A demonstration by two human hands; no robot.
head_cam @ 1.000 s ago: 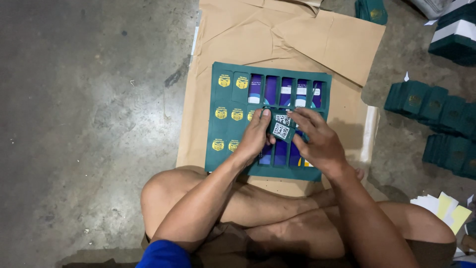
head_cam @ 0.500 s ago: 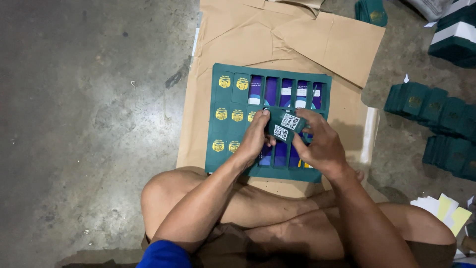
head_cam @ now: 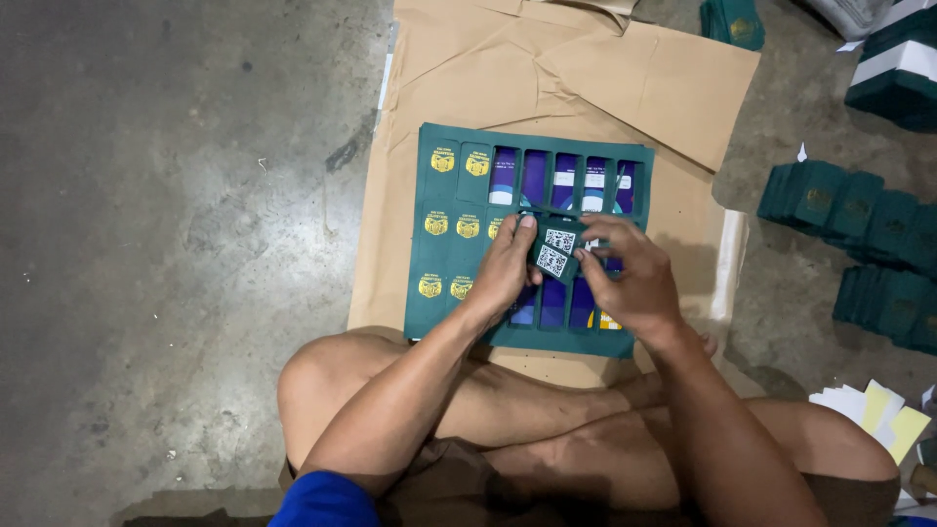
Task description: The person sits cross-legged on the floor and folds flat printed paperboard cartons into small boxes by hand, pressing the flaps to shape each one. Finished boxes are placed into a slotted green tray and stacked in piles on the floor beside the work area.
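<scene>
While you sit cross-legged on the grey concrete floor (head_cam: 185, 244), these are the things about your hands:

Card piece: a small dark green die-cut cardboard piece (head_cam: 552, 251) with two white square code labels on it, gripped between both of your hands just above the middle of the sheet.

Sheet: a large dark green punched cardboard sheet (head_cam: 532, 237) lies flat beneath your hands, divided into rows of narrow panels.

Gold emblems: round yellow-gold emblems (head_cam: 443, 162) sit on the panels to the left of your left hand, two to each of three rows.

Open slots: beyond your fingers, away from you, the top-row panels show purple and white (head_cam: 564, 182) through the cut-outs.

Brown paper: a wide creased sheet of brown kraft paper (head_cam: 625, 78) lies under the green sheet and stretches well beyond your hands.

Stacks: rows of dark green folded cartons (head_cam: 859, 229) stand on the floor well to the right of your right hand; another green one (head_cam: 734, 20) lies far ahead.

Loose sheets: white and pale yellow papers (head_cam: 874, 415) lie by your right knee.

Left hand (head_cam: 508, 263): closed on the piece's left edge, thumb on top, wrist bent inwards.

Right hand (head_cam: 630, 278): closed on the piece's right edge, fingertips curled onto it, forearm angled in from the lower right.
</scene>
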